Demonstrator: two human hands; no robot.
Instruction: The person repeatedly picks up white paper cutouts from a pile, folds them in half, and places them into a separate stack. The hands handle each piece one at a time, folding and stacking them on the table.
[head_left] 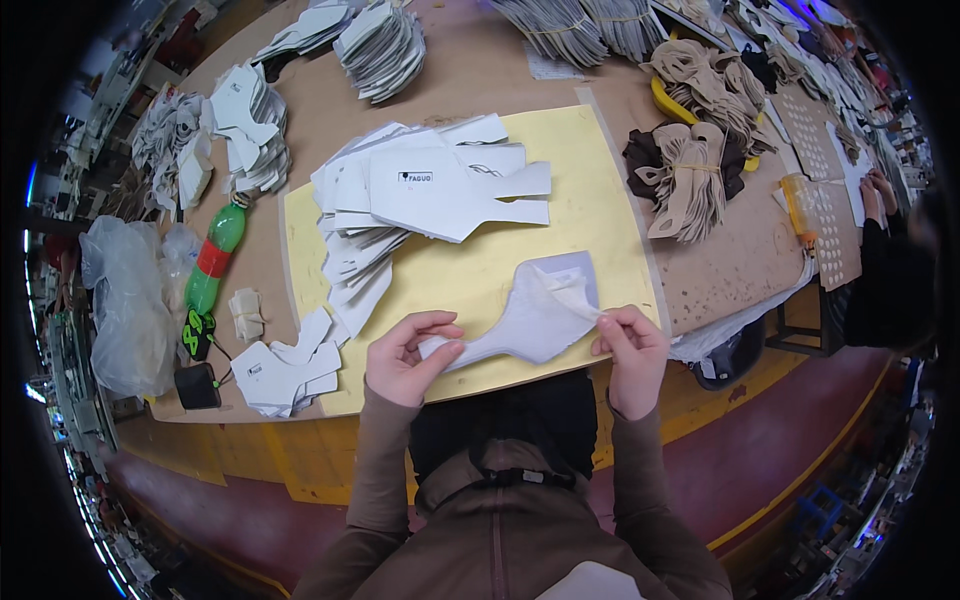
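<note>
A pale grey-white cut piece (pixel 540 322) with a narrow strap-like end lies on the yellow sheet (pixel 600 160) near the table's front edge. My left hand (pixel 412 358) pinches its narrow end between thumb and fingers. At its right side, my right hand (pixel 634 358) pinches the corner of a thin cream layer (pixel 572 292), pulled up and partly folded back from the wide end. Beyond my hands lies a fanned stack of white cut pieces (pixel 415 185) with a small dark print on top. Smaller white pieces (pixel 290 372) lie left of my left hand.
On the left are a green bottle (pixel 222 240) with a red band, a clear plastic bag (pixel 130 310) and a black phone-like device (pixel 198 386). Stacked grey pieces (pixel 380 52) stand at the back. Tied beige pieces (pixel 695 180) sit at right, with another person's hands (pixel 876 195) beyond.
</note>
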